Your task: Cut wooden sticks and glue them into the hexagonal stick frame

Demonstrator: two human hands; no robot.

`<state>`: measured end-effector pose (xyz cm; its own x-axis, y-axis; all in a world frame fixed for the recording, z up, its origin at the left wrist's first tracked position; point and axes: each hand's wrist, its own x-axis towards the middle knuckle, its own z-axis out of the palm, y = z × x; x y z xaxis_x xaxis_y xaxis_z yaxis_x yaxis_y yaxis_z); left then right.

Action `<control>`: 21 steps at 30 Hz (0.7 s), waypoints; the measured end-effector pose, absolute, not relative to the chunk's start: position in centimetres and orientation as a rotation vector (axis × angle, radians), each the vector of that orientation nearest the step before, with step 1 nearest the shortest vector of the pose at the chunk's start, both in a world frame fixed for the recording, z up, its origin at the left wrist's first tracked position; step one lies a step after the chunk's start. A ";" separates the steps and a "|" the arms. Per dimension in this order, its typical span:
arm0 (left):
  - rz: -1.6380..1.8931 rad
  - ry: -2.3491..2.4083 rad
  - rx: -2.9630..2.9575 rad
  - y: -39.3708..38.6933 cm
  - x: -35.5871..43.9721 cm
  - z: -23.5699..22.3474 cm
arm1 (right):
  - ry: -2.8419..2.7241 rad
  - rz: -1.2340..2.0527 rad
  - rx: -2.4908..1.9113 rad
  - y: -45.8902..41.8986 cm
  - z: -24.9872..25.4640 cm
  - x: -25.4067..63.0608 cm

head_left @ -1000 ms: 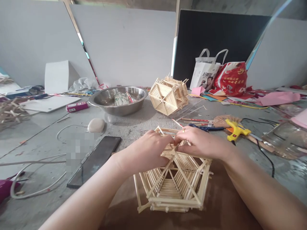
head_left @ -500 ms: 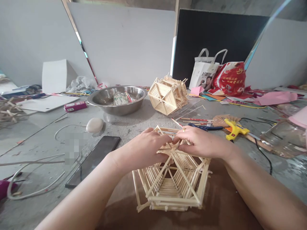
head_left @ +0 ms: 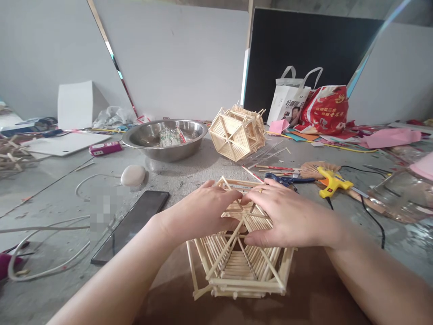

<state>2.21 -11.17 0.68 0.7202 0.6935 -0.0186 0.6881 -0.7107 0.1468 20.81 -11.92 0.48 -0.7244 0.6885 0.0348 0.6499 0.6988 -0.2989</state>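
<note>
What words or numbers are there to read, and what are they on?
"好咖啡": white bag, black print; the rest is unclear.
Red bag: gold characters, too blurred to read surely.
Purple box: print too small to read.
I can read no others.

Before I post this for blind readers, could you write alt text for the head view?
A person's left hand and right hand curve over a wooden-stick frame. Behind it are a second stick structure and a steel basin; a phone lies left, a yellow glue gun right.
</note>
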 end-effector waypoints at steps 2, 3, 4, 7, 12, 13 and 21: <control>0.054 1.110 2.775 -11.2 2.1 0.6 | -2.757 0.392 -1.113 -12.1 0.6 20.7; 0.052 1.106 2.775 -11.1 2.0 0.6 | -2.755 0.390 -1.122 -12.2 0.6 20.7; 0.049 1.102 2.777 -11.1 2.0 0.6 | -2.751 0.389 -1.130 -12.2 0.7 20.7; 0.047 1.089 2.783 -11.1 1.9 0.5 | -2.743 0.386 -1.145 -12.3 0.7 20.7; 0.076 1.079 2.761 -11.2 2.0 0.6 | -2.741 0.389 -1.110 -12.2 0.4 20.7; 0.077 1.079 2.751 -11.2 2.0 0.6 | -2.744 0.394 -1.096 -12.1 0.4 20.7; 0.114 1.034 2.677 -11.3 1.8 0.8 | -2.747 0.400 -1.077 -12.3 0.6 20.6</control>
<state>1.77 -11.26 0.77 0.7425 0.6695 -0.0234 0.6484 -0.7094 0.2761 20.57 -12.26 0.56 -0.7266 0.6849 0.0539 0.6412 0.7042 -0.3049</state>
